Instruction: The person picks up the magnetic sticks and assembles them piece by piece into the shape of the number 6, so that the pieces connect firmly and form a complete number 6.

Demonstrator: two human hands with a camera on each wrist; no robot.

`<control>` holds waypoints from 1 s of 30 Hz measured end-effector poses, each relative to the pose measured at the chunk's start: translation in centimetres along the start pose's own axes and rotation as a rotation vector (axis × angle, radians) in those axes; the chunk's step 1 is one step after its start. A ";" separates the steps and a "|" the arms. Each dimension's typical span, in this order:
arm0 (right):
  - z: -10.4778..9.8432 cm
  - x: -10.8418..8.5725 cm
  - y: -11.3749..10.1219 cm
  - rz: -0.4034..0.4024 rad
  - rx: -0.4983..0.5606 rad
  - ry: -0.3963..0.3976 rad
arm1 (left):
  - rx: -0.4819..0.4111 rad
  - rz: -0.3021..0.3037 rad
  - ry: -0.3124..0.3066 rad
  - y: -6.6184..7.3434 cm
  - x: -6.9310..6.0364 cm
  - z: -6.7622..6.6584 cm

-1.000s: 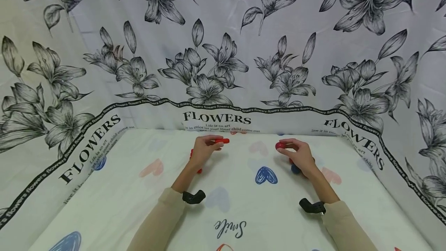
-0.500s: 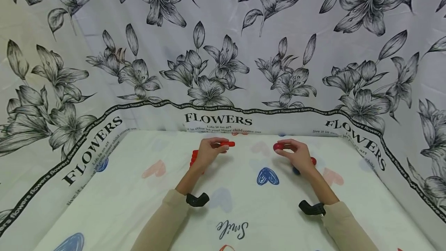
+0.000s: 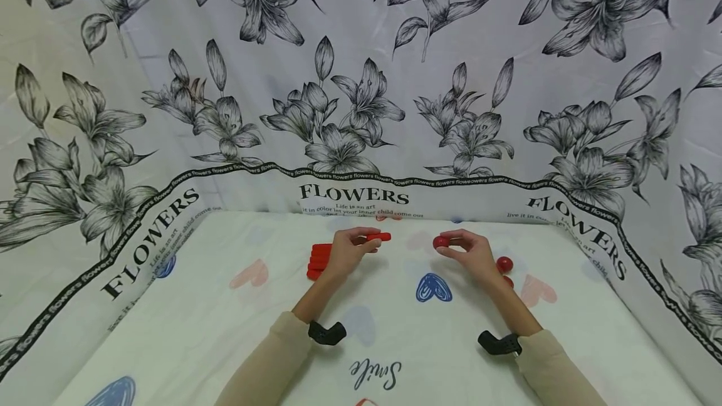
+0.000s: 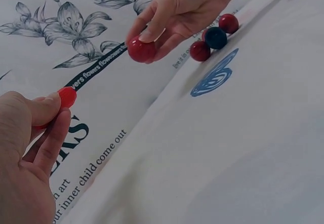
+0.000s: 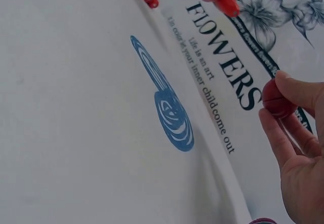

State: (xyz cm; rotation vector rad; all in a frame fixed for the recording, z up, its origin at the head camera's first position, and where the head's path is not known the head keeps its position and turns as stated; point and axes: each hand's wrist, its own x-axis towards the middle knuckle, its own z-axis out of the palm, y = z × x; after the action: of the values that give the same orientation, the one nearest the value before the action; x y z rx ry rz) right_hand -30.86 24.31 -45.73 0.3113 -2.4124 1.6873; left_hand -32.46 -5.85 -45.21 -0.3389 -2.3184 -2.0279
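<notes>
I see the left hand [image 3: 348,254] pinching one end of a short red stick [image 3: 383,237] between thumb and fingers, the free end jutting toward the right hand [image 3: 474,259], whose fingertips pinch a red ball [image 3: 440,242]. Stick and ball hang above the white cloth [image 3: 389,324], facing each other across a gap. Just beside the left hand lies a pile of red sticks [image 3: 319,260]; near the right, other red balls [image 4: 200,51] crowd a dark blue ball [image 4: 216,38], with perhaps another red one behind, too covered to be sure. My worry is the grip: the ball is round and held by tips alone, so an off-line push could pop it loose or twist the stick. Against half a second ago, stick and ball are closer together, and more of the pile shows.
</notes>
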 end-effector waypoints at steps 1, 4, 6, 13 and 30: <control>0.1 0.0 0.0 -0.003 -0.005 -0.007 | 0.005 -0.011 -0.002 0.0 -0.1 0.2; 0.5 -0.1 0.0 -0.015 -0.013 -0.020 | 0.015 -0.028 -0.024 0.1 -0.4 0.7; 0.7 -0.1 -0.1 -0.017 -0.018 -0.028 | 0.027 -0.023 -0.043 0.0 -0.5 1.0; 1.7 -0.5 -0.7 0.022 -0.014 -0.043 | 0.055 -0.021 -0.065 -0.1 -0.8 1.7; 3.9 -1.4 -0.8 0.063 0.059 -0.114 | 0.032 0.016 -0.111 -1.4 -1.6 3.3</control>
State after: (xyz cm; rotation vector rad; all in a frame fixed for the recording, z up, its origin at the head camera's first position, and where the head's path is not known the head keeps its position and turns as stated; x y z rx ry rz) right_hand -29.42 20.46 -46.65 0.3528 -2.4804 1.8177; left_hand -30.83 -2.95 -47.33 -0.4783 -2.4001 -2.0115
